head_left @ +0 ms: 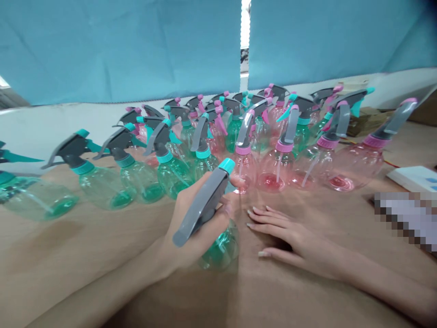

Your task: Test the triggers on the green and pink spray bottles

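my left hand (196, 218) is clamped around the neck of a green spray bottle (220, 248), fingers curled under its grey spray head (201, 212), which slants across them with the turquoise nozzle (226, 165) at the end nearer the far edge of the worktop (273, 291). the bottle's body shows below my fingers, toward the near edge; i cannot tell whether its base touches the surface. my right hand (297, 232) holds nothing: it lies back up to the right of the bottle, thumb and fingers apart. ahead of me, other green bottles (102, 187) stand toward the left edge and pink bottles (276, 171) toward the right, more of both colours crowded behind them. by the right edge sits a white box (411, 177), a pixelated object (406, 218) just beside it. a blue sheet (119, 50) hangs beyond the far edge.
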Demonstrator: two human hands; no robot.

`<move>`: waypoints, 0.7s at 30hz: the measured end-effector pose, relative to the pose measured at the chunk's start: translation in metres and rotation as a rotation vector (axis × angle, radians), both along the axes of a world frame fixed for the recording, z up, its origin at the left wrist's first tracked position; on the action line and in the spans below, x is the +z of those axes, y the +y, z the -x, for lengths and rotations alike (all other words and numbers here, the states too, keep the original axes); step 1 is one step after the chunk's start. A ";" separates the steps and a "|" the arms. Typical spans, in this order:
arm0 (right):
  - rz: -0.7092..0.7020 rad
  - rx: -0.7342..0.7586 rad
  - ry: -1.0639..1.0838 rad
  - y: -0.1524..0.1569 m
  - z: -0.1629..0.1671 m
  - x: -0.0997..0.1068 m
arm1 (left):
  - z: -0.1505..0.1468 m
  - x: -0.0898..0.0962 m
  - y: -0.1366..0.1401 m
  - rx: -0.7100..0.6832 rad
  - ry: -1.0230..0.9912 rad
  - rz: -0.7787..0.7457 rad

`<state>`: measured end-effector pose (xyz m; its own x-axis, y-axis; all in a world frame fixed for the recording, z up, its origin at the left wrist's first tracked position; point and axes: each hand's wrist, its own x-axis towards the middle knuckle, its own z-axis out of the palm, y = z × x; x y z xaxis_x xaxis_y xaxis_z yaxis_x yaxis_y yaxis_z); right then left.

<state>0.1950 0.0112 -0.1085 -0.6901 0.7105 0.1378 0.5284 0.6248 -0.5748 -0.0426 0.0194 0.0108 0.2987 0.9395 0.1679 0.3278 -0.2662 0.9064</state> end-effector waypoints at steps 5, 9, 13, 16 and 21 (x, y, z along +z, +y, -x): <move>-0.005 0.003 -0.003 0.000 0.000 0.001 | 0.003 0.001 -0.001 -0.033 0.034 0.036; -0.012 0.011 0.027 0.000 0.001 0.001 | 0.004 0.000 -0.001 -0.053 -0.004 0.018; -0.019 0.021 0.022 0.001 0.000 0.001 | 0.004 0.000 -0.001 -0.041 0.015 0.030; -0.017 0.022 -0.003 0.001 0.000 0.001 | 0.005 0.001 -0.002 -0.043 0.028 -0.004; -0.013 0.019 0.016 0.002 0.000 -0.001 | 0.004 0.001 -0.003 -0.059 -0.003 -0.032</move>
<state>0.1953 0.0129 -0.1091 -0.7011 0.6954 0.1577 0.5073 0.6418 -0.5751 -0.0469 0.0161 0.0119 0.3530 0.9143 0.1988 0.3076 -0.3141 0.8982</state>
